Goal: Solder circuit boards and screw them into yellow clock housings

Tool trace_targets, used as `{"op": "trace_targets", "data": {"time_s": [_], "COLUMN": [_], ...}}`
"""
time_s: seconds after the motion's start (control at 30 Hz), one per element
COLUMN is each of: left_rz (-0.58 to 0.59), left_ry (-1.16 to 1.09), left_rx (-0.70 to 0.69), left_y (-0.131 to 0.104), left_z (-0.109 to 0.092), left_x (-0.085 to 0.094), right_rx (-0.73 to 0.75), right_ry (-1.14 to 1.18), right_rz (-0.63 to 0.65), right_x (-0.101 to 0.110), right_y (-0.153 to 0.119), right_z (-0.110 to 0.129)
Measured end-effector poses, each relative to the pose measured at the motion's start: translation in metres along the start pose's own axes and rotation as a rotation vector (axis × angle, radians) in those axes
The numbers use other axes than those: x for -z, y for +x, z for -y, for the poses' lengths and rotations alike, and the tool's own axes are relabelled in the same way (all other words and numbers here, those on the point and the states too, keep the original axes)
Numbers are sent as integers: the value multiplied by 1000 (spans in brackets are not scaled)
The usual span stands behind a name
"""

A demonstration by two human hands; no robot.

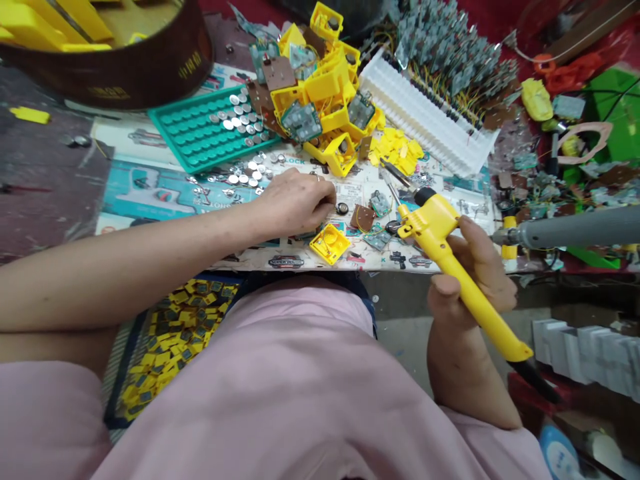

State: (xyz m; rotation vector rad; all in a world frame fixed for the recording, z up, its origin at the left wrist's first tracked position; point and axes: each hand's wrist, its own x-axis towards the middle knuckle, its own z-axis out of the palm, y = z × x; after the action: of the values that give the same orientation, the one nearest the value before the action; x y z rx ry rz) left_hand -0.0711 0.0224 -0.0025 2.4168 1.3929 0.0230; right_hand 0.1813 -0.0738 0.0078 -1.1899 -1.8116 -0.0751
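My right hand (pixel 475 273) is wrapped round the handle of a yellow soldering gun (pixel 450 253), its dark tip pointing up and left over the bench. My left hand (pixel 300 200) rests on the printed cardboard with its fingers curled in, and what they hold, if anything, is hidden. Just in front of those fingers lies an open yellow plastic case (pixel 330 244). Beside it sit a small round black part (pixel 342 208), a brown square piece (pixel 363 217) and small circuit boards (pixel 377 238). Loose silver button cells (pixel 245 179) lie behind my left wrist.
A green tray (pixel 175 127) carries more button cells. Behind stand piled yellow cases (pixel 325 87), yellow flat pieces (pixel 397 150) and a white foam rack (pixel 425 113) with wired boards. A dark round tub (pixel 150 73) is far left; a grey rod (pixel 580 227) juts in from the right.
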Motion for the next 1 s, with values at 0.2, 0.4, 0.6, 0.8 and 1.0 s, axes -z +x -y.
{"op": "trace_targets", "data": {"time_s": [0.2, 0.4, 0.6, 0.8, 1.0], "left_rz": [51, 55, 51, 22, 11], "left_ry": [-64, 2, 1, -14, -12], "left_rx": [116, 137, 111, 135, 125], "left_y": [-2, 0, -1, -2, -1], "left_z": [-2, -2, -1, -1, -2], "left_x": [7, 6, 4, 2, 1], "right_rx": [127, 438, 510, 594, 775], "right_ry": [-113, -90, -123, -163, -183], "right_rz": [154, 344, 425, 560, 570], "right_x": [2, 10, 9, 15, 17], "right_y": [0, 14, 22, 24, 28], "right_z": [3, 8, 14, 16, 12]}}
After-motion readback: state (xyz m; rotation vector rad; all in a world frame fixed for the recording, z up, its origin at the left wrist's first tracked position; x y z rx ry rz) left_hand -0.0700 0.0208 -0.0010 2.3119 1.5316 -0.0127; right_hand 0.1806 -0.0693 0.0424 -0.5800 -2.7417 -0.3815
